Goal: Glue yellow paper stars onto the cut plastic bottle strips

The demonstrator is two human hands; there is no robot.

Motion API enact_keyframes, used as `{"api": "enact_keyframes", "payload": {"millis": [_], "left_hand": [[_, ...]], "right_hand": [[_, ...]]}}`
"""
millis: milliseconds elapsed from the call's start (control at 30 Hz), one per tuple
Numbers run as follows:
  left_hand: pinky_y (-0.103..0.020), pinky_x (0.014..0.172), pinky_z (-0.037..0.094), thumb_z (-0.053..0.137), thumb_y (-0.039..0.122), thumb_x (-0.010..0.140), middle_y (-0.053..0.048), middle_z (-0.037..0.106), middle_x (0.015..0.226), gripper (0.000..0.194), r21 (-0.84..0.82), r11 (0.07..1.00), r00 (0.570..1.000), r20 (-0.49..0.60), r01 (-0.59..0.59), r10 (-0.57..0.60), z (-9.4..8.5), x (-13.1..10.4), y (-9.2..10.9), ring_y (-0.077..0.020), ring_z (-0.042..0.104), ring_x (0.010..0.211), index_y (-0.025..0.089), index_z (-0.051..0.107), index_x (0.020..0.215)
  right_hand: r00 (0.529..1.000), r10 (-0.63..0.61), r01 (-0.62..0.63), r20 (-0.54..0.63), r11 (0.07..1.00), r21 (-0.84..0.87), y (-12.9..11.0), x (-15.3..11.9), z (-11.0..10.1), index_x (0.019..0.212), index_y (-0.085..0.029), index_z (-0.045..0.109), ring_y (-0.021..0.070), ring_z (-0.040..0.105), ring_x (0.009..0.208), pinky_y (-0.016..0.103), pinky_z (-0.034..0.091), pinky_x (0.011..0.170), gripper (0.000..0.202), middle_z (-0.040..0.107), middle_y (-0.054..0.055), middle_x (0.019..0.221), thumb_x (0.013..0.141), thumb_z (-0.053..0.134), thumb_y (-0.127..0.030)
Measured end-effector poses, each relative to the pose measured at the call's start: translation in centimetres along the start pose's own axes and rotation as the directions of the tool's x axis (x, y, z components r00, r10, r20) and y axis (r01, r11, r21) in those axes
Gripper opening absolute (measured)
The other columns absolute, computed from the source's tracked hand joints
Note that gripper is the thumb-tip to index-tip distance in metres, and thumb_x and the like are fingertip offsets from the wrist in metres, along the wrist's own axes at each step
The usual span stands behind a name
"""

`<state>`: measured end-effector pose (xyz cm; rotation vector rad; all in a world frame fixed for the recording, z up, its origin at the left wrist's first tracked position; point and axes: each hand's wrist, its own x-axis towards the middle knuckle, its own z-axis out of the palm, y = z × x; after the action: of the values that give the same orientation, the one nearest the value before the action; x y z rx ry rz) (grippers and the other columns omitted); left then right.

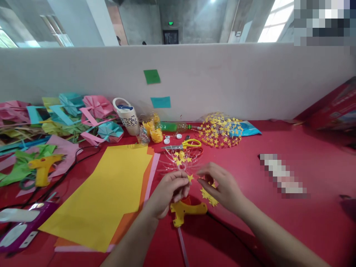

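My left hand [176, 187] is closed in a pinch, with a small yellow star [190, 178] at its fingertips. To the right, my right hand [219, 185] is held with thumb and fingers apart, nothing between them. A pile of yellow stars [209, 196] lies beneath and beside it. Just beyond my hands, clear curved strips with yellow stars [182, 158] spread on the red table [278, 222]. Below my left hand lies a yellow glue gun [189, 209] with a clear glue stick [183, 246] in it.
Yellow-handled scissors [182, 145], a green bottle [171, 127] and a star-covered ball [219, 129] lie farther back. Yellow paper sheets [111, 185] cover the left, beside another glue gun [44, 168] and folded paper shapes [97, 105]. A white cup [128, 118] stands by the partition [222, 81].
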<state>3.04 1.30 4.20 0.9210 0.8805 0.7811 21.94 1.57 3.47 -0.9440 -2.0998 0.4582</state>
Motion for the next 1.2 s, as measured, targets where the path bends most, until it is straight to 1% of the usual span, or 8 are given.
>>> {"api": "enact_keyframes", "payload": {"millis": [200, 400, 500, 600, 700, 800, 933, 1200], "left_hand": [[-0.019, 0.036, 0.009, 0.048, 0.019, 0.079, 0.005, 0.047, 0.048, 0.009, -0.116, 0.985, 0.989, 0.098, 0.126, -0.115, 0.1, -0.1, 0.0, -0.0012, 0.023, 0.034, 0.015, 0.05, 0.071], [-0.02, 0.038, 0.009, 0.048, 0.023, 0.08, 0.006, 0.044, 0.049, 0.011, -0.117, 0.986, 0.988, 0.111, 0.122, -0.109, 0.3, 0.2, -0.4, -0.002, 0.02, 0.036, 0.016, 0.049, 0.072], [-0.018, 0.039, 0.015, 0.052, 0.028, 0.081, 0.007, 0.043, 0.051, 0.012, 0.061, 0.998, 0.997, -0.083, 0.014, -0.009, 0.8, 0.1, -0.6, -0.0036, 0.027, 0.04, 0.017, 0.05, 0.076], [-0.017, 0.044, 0.025, 0.055, 0.03, 0.081, 0.009, 0.042, 0.054, 0.019, 0.276, 0.959, 0.964, -0.231, -0.065, 0.132, 1.4, -0.2, -0.6, -0.0059, 0.034, 0.047, 0.019, 0.052, 0.097], [-0.019, 0.048, 0.029, 0.054, 0.029, 0.083, 0.009, 0.042, 0.056, 0.045, 0.347, 0.935, 0.962, -0.228, -0.065, 0.152, 1.7, -0.3, -0.8, -0.0074, 0.036, 0.05, 0.021, 0.04, 0.125], [-0.02, 0.049, 0.03, 0.053, 0.029, 0.083, 0.01, 0.043, 0.055, 0.06, 0.326, 0.944, 0.972, -0.204, -0.045, 0.117, 1.6, -0.1, -1.0, -0.0079, 0.037, 0.05, 0.019, 0.028, 0.137], [-0.02, 0.046, 0.026, 0.052, 0.025, 0.082, 0.01, 0.044, 0.052, 0.061, 0.256, 0.967, 0.988, -0.146, -0.006, 0.045, 1.4, 0.5, -1.4, -0.0066, 0.033, 0.045, 0.02, 0.028, 0.138], [-0.02, 0.045, 0.024, 0.053, 0.025, 0.081, 0.01, 0.045, 0.053, 0.055, 0.241, 0.97, 0.988, -0.151, 0.012, 0.026, 1.3, 0.8, -1.8, -0.0059, 0.032, 0.042, 0.021, 0.034, 0.133]], "right_hand": [[0.989, -0.147, 0.146, 0.032, 0.989, 0.032, -0.1, 0.5, -0.5, 0.098, -0.019, 0.058, 0.0147, 0.057, 0.084, 0.027, 0.048, 0.074, 0.013, 0.063, 0.006, 0.091, 0.087, 0.055, -0.013], [0.986, -0.165, 0.166, 0.017, 0.986, -0.02, -0.5, 0.2, -0.4, 0.092, -0.018, 0.059, 0.0154, 0.056, 0.079, 0.027, 0.047, 0.07, 0.011, 0.063, 0.007, 0.086, 0.086, 0.052, -0.012], [0.994, -0.108, 0.108, -0.011, 0.994, -0.036, -0.3, 0.4, -0.9, 0.089, -0.019, 0.059, 0.0145, 0.055, 0.074, 0.026, 0.045, 0.065, 0.011, 0.062, 0.006, 0.082, 0.087, 0.05, -0.013], [1.0, -0.018, 0.016, -0.021, 0.997, -0.077, 0.3, 0.8, -1.5, 0.084, -0.018, 0.059, 0.0122, 0.051, 0.064, 0.023, 0.04, 0.059, 0.011, 0.058, 0.003, 0.074, 0.087, 0.05, -0.015], [0.997, 0.06, -0.057, 0.037, 0.995, -0.088, 0.9, 1.4, -1.9, 0.081, -0.018, 0.058, 0.0093, 0.047, 0.057, 0.021, 0.036, 0.055, 0.008, 0.055, 0.0, 0.067, 0.086, 0.051, -0.017], [0.986, 0.131, -0.126, 0.101, 0.991, -0.047, 1.2, 2.2, -1.6, 0.08, -0.018, 0.057, 0.0078, 0.046, 0.056, 0.02, 0.035, 0.054, 0.006, 0.055, -0.002, 0.066, 0.085, 0.053, -0.019], [0.967, 0.204, -0.206, 0.152, 0.979, -0.006, 1.6, 2.7, -0.8, 0.08, -0.018, 0.058, 0.0077, 0.046, 0.055, 0.02, 0.034, 0.054, 0.008, 0.055, -0.003, 0.065, 0.085, 0.053, -0.022], [0.918, 0.361, -0.389, 0.163, 0.899, 0.2, 2.2, 2.8, 0.4, 0.078, -0.018, 0.059, 0.0076, 0.04, 0.053, 0.019, 0.031, 0.05, 0.008, 0.047, -0.005, 0.059, 0.083, 0.055, -0.024]]}}
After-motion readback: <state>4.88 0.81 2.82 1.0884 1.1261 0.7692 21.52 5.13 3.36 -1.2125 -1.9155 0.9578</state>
